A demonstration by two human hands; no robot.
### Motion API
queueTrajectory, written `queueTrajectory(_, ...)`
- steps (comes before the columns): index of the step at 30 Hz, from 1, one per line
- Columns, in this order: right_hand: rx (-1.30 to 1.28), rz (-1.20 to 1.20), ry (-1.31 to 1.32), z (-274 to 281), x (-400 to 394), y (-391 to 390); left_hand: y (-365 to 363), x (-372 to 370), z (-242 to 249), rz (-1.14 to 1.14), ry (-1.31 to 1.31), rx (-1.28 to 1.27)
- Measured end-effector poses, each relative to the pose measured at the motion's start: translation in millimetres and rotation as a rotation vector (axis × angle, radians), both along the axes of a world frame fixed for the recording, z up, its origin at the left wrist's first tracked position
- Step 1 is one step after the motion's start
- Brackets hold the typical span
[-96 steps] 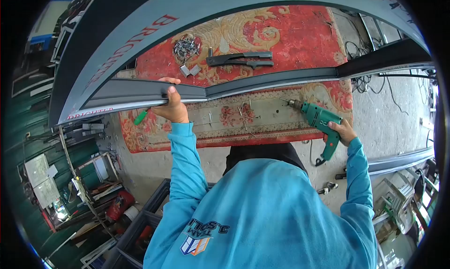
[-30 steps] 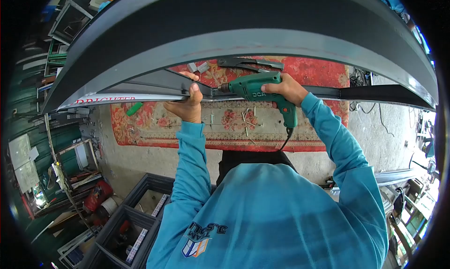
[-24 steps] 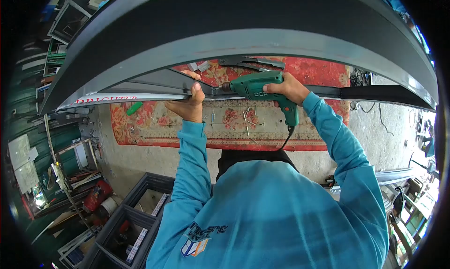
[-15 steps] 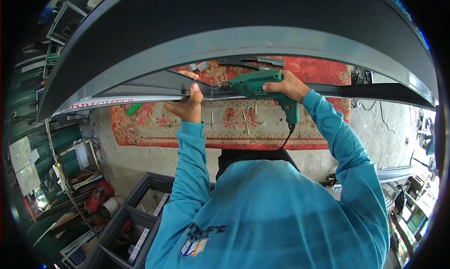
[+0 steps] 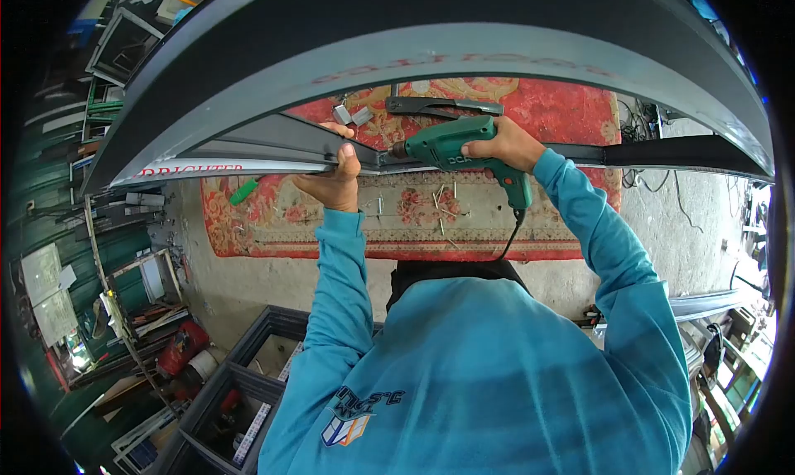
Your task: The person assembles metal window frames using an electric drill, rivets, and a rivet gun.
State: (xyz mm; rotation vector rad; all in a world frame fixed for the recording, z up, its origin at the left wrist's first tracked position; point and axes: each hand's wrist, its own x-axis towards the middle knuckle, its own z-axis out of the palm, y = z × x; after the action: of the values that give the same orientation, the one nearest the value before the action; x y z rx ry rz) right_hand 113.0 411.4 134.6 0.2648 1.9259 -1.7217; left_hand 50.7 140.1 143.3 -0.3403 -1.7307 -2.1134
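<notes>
A green power drill (image 5: 455, 144) is held by its rear body in my right hand (image 5: 507, 147), with its handle and cord hanging down. Its chuck points left at a joint in the dark metal frame (image 5: 571, 154); the exact bit contact is too small to tell. My left hand (image 5: 335, 181) grips the frame's bar just left of the chuck, thumb on the near side and fingertips showing behind. The frame's large curved-looking side (image 5: 464, 48) spans the top of the view.
Below lies a red patterned carpet (image 5: 571, 115) with scattered screws (image 5: 440, 206), a green-handled tool (image 5: 244, 191), a black tool (image 5: 439, 107) and small metal blocks (image 5: 361, 116). Dark frames (image 5: 269, 313) stand at lower left. Cables (image 5: 646, 173) lie at right.
The frame's upper side has shifted slightly upward in view, showing more of the carpet and black tool. Both hands keep their grips, and the drill stays at the joint.
</notes>
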Motion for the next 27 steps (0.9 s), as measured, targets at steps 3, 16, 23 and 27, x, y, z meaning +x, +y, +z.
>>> queueTrajectory(3, -0.002, 0.003, 0.007, -1.8, -0.3, -1.3, -1.4, -1.7, -2.1, 0.001, 0.013, -0.026)
queueTrajectory(16, 0.043, 0.028, 0.179, -28.6, 3.5, -6.6, -9.0, -2.1, 1.1, -0.016, 0.045, -0.090)
queueTrajectory(23, 0.029, -0.045, 0.069, -27.8, 4.0, -4.2, -3.7, 0.0, 0.0, -0.003, 0.020, -0.001)
queueTrajectory(27, 0.005, -0.053, 0.087, -21.4, 9.2, -6.0, -3.1, 0.3, 0.9, -0.022, 0.003, -0.004)
